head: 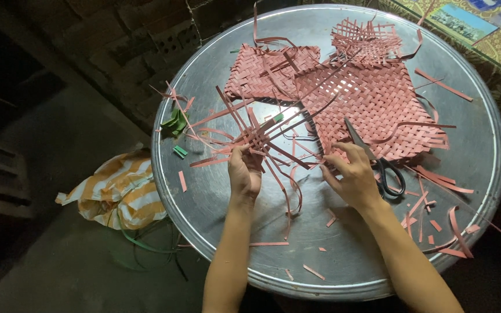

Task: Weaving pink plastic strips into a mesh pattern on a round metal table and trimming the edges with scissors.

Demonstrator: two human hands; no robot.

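Three woven pink mats [372,107] already lie finished, or close to it, at the far side of the round metal table [482,174], beyond the small piece I am working on. That small piece, a loose start of weaving [256,136], is only a little crossed patch with long pink strips [285,174] sticking out of it on every side, so I judge it barely begun: most of its strips are still free and unwoven.

From the head view, my left hand [244,174] is just on the near side of the loose start of weaving, the grip closed in a pinch on the strips at its near edge. My right hand [352,177] is to the right of that piece, fingers curled and nearly closed around the ends of a few strips that run back towards it; how tightly it pinches them I cannot tell.

The scissors [384,171] lie on the table just right of my right hand, untouched, blades pointing towards the mats. Short pink offcuts [436,225] are scattered to the right of the weaving and nearer to me, and a few green scraps [176,124] lie to its left. Past the table's left rim, a striped orange and white bag [120,191] sits on the floor.
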